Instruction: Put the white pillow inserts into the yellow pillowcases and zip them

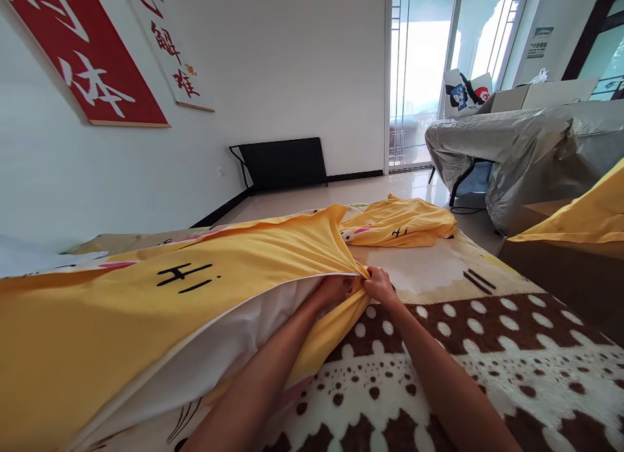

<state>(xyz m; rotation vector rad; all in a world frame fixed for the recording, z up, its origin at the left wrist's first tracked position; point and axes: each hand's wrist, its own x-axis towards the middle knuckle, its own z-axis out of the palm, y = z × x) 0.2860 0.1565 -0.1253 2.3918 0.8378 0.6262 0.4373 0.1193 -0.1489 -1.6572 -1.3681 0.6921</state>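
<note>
A yellow duvet cover (244, 247) printed with "Hi" stretches across the bed from the left, its long white-edged side gaping. White fabric (229, 338) shows inside the gap. At the right end of this opening, my right hand (380, 286) pinches the gathered edge of the cover. My left hand (336, 288) reaches in beneath that edge, close beside the right one, its fingers curled at the cloth and partly hidden by it. Below my left forearm hangs a twisted yellow fold (336, 335) of the cover.
Another bunched yellow cloth (409, 221) with "Hi" lies farther back on the brown and cream patterned blanket (487, 335). To the right, yellow fabric (580, 211) drapes over a cardboard box (550, 276). Behind stand a sheet-covered table (526, 133) and a black folded panel (285, 164) against the wall.
</note>
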